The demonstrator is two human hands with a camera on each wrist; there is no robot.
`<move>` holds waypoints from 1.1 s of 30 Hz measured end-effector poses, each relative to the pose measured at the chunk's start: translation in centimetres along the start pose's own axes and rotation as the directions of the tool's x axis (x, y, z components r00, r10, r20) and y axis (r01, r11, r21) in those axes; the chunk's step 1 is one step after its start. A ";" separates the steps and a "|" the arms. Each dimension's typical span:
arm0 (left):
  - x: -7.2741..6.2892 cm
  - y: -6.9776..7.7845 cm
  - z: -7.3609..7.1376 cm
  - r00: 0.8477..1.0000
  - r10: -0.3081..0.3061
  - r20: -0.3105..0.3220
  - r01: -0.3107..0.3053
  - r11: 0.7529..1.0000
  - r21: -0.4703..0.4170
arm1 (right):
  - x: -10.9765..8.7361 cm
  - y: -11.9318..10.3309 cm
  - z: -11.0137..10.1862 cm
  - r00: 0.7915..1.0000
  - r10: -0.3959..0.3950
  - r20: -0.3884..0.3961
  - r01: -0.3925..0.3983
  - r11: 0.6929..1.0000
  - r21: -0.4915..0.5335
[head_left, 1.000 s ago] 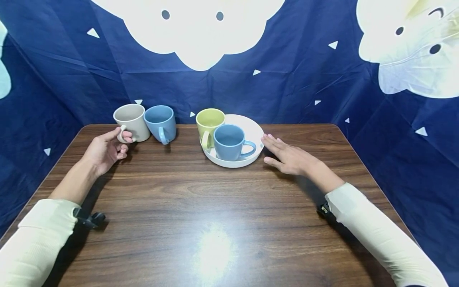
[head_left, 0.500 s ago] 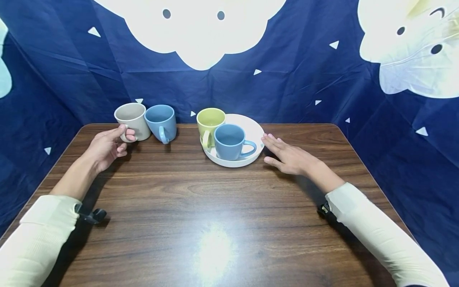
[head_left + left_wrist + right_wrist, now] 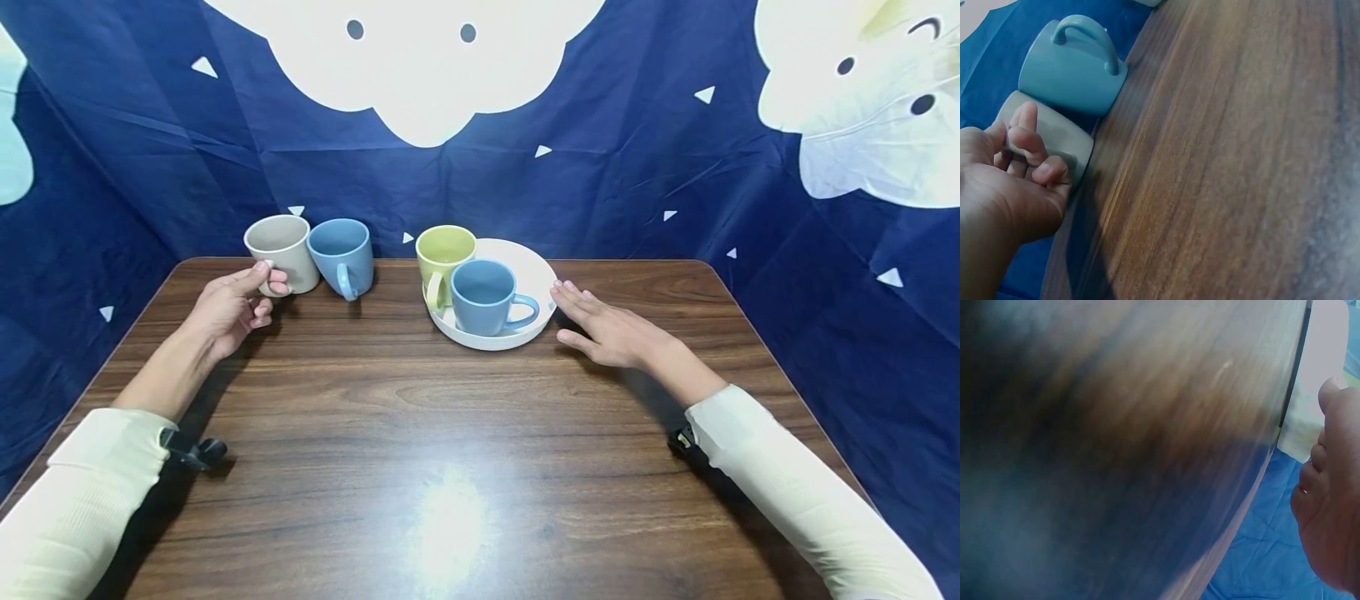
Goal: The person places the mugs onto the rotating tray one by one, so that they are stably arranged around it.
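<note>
At the table's far left, my left hand (image 3: 228,312) pinches the handle of a pale grey mug (image 3: 300,260), thumb on top. The mug's handle is mostly covered by the fingers. Right beside it stands a blue mug (image 3: 356,254), also seen in the left wrist view as a blue mug (image 3: 1066,78) with its handle outward. A white shallow dish (image 3: 531,271) holds a green mug (image 3: 437,260) and a second blue mug (image 3: 478,312). My right hand (image 3: 618,335) lies with fingers extended at the dish's right rim; whether the fingertips touch it is hard to tell.
The brown wooden table (image 3: 375,425) has a bright glare spot near the front. A dark blue cloth (image 3: 360,183) with white cloud shapes hangs directly behind the mugs and along both sides. A black wrist strap (image 3: 191,450) sits on the left cuff.
My left thumb and fingers have moved forward over the grey mug's handle and now cover it more. The right hand, dish and other mugs stay put; the view has shifted slightly.
</note>
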State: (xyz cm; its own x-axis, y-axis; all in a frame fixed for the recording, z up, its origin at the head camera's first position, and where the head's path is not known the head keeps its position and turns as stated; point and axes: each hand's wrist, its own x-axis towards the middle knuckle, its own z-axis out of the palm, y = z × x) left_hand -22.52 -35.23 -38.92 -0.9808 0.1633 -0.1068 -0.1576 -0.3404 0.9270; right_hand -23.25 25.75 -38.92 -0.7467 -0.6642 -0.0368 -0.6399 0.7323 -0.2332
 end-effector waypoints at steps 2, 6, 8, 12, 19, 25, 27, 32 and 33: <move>-0.1 -0.1 0.1 1.000 0.008 0.000 -0.008 1.000 -0.010 | -0.1 0.1 0.0 1.000 0.000 -0.001 0.000 1.000 -0.001; -0.1 -0.2 0.2 0.999 0.031 0.015 -0.030 0.999 -0.041 | -0.2 0.1 -0.1 1.000 0.010 0.012 -0.010 1.000 -0.004; -0.1 -0.3 0.1 0.999 0.040 0.029 -0.038 0.998 -0.053 | -0.1 0.0 -0.2 1.000 0.014 0.021 -0.014 1.000 -0.002; -0.1 -0.6 0.0 0.997 0.060 0.048 -0.058 0.997 -0.051 | -0.2 -0.1 -0.3 0.999 0.024 0.036 -0.024 1.000 0.003; -0.3 -1.1 0.0 0.991 0.114 0.065 -0.110 0.992 -0.068 | -0.2 -0.2 -0.4 0.999 0.032 0.040 -0.032 0.999 0.008; -0.5 -1.1 0.1 0.990 0.129 0.053 -0.124 0.988 -0.087 | -0.3 -0.2 -0.4 0.998 0.036 0.042 -0.037 0.999 0.017; -0.6 -1.1 0.2 0.990 0.135 0.046 -0.130 0.988 -0.088 | -0.3 -0.2 -0.4 0.998 0.039 0.042 -0.040 0.999 0.019; -0.9 -1.0 0.4 0.989 0.147 0.029 -0.144 0.986 -0.084 | -0.4 -0.4 -0.4 0.998 0.041 0.039 -0.042 0.999 0.021; -1.0 -1.0 0.4 0.988 0.149 0.027 -0.146 0.986 -0.085 | -0.4 -0.4 -0.4 0.999 0.039 0.037 -0.040 0.999 0.021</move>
State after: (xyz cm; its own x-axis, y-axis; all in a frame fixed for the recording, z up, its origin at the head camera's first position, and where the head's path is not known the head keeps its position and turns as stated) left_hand -21.31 -34.65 -39.61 -0.9899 0.1355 0.0421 -0.0217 -0.4380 0.8987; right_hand -22.72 25.77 -38.40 -0.7641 -0.6399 -0.0817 -0.6055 0.7550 -0.2516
